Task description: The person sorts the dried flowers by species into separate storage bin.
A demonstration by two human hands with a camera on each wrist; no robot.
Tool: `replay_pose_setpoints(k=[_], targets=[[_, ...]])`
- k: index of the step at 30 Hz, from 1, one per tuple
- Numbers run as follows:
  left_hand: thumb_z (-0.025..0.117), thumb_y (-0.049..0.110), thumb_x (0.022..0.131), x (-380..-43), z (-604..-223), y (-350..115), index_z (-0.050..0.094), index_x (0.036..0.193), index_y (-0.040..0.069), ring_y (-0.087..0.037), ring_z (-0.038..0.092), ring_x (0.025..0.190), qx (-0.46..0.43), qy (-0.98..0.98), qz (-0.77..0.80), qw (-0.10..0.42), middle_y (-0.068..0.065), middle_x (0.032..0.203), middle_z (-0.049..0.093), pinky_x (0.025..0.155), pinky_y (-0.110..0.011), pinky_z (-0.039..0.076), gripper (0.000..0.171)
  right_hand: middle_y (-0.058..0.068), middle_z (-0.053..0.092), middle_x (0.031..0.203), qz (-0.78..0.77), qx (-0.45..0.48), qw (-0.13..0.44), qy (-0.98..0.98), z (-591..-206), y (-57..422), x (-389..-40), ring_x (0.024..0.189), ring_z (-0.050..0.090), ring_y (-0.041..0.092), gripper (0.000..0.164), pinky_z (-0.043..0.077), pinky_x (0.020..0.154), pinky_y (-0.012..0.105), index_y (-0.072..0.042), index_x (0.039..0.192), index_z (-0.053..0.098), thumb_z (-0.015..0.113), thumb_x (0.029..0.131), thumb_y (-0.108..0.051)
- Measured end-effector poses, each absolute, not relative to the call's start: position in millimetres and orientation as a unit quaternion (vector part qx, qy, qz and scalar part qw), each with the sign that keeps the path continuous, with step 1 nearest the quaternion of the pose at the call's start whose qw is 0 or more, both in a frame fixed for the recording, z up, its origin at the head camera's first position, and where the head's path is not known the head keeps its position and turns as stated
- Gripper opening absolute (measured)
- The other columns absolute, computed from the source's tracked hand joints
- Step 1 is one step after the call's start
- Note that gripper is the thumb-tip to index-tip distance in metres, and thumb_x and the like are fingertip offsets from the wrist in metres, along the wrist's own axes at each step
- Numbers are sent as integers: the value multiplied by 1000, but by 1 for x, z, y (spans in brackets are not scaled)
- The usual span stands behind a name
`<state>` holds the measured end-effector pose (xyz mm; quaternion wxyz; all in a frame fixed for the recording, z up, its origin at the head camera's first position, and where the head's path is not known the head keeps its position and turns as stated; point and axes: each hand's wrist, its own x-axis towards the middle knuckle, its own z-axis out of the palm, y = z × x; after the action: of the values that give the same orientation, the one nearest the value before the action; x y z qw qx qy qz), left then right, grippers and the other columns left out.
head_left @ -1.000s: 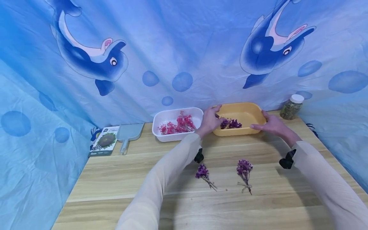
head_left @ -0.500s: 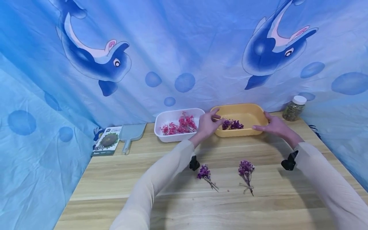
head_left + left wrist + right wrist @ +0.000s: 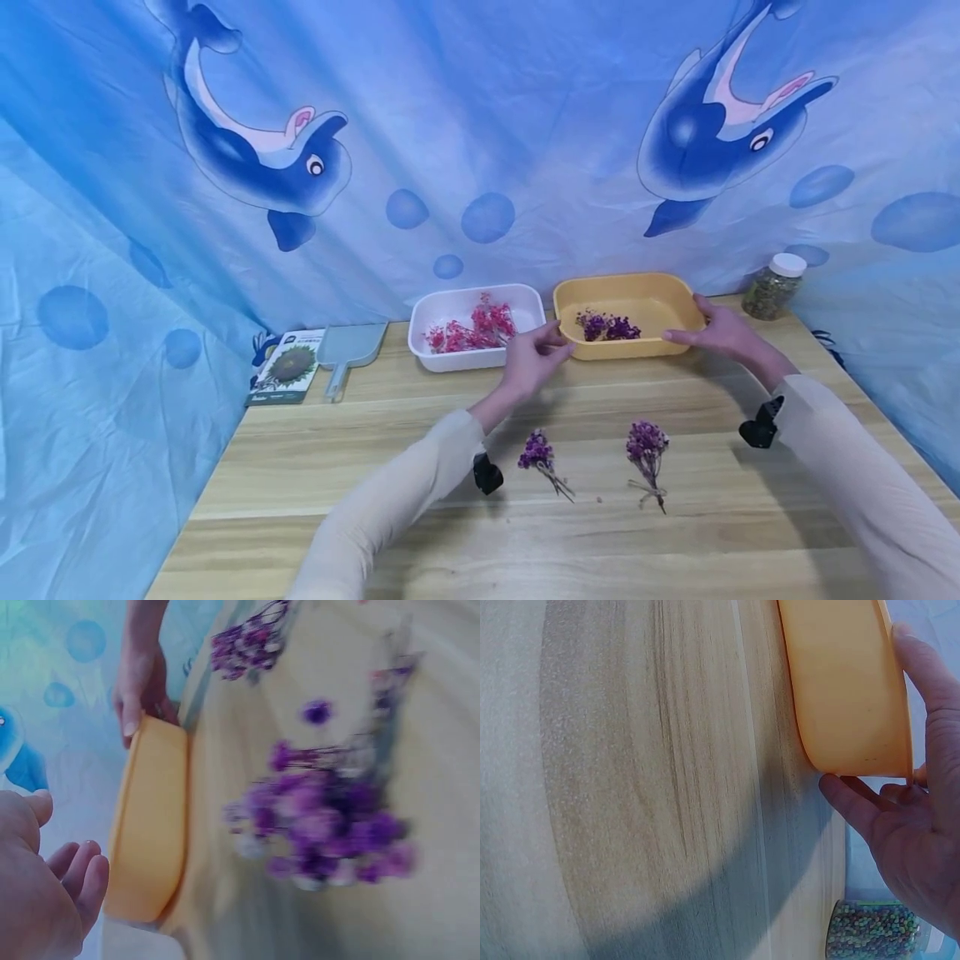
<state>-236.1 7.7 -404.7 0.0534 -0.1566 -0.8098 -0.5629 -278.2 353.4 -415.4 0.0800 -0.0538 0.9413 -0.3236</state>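
Toward the back of the table sits a yellow plastic tub (image 3: 630, 347) with purple dried flowers (image 3: 609, 327) inside, at its left. My right hand (image 3: 722, 335) grips the tub's right end; in the right wrist view the thumb lies on the rim and the fingers bend around the end wall. By the tub's front left corner is my left hand (image 3: 531, 363), fingers loosely bent and holding nothing; in the left wrist view that hand (image 3: 45, 877) appears apart from the tub. Two tied bunches of purple dried flowers, one left (image 3: 537, 454) and one right (image 3: 647, 447), lie in front.
Left of the yellow tub is a white tub (image 3: 459, 363) with pinkish-red dried flowers (image 3: 483, 327). A dustpan (image 3: 349, 345) and a sunflower-printed packet (image 3: 288, 367) are farther left. A white-capped jar (image 3: 772, 287) stands at the back right, against the dolphin-printed curtain (image 3: 525, 125).
My left hand has come out of the yellow tub, moving left and toward me to its front left corner. The right hand keeps its grip on the tub's right end.
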Motion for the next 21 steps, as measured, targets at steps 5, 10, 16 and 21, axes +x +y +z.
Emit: replay_pose_setpoints(k=[5, 10, 16, 21], targets=[[80, 15, 87, -217, -415, -4, 58, 136, -2, -16, 70, 84, -137, -807, -572, 50, -12, 102, 74, 75, -22, 57, 57, 47, 14, 148, -325, -57, 82, 940, -415, 353, -276, 132, 26, 63, 120, 31, 107, 64, 10, 152, -6, 67, 88, -60], [79, 18, 88, -195, -422, -17, 56, 138, 0, -22, 70, 89, -120, -808, -574, 55, -15, 107, 73, 72, -24, 57, 58, 47, 16, 147, -323, -61, 77, 941, -415, 353, -275, 131, 29, 62, 119, 34, 105, 64, 9, 152, -7, 67, 89, -60], [82, 18, 84, -165, -432, -29, 52, 141, -4, -28, 69, 91, -102, -810, -574, 68, -23, 114, 69, 74, -26, 58, 68, 48, 17, 147, -320, -60, 75, 942, -415, 353, -276, 130, 30, 63, 118, 35, 104, 64, 9, 152, -6, 67, 89, -60], [84, 18, 81, -143, -442, -34, 47, 143, -7, -32, 68, 98, -93, -824, -553, 76, -21, 117, 67, 87, -36, 56, 77, 48, 16, 146, -323, -65, 71, 941, -416, 354, -277, 129, 31, 63, 118, 37, 103, 65, 10, 152, -6, 67, 90, -58]])
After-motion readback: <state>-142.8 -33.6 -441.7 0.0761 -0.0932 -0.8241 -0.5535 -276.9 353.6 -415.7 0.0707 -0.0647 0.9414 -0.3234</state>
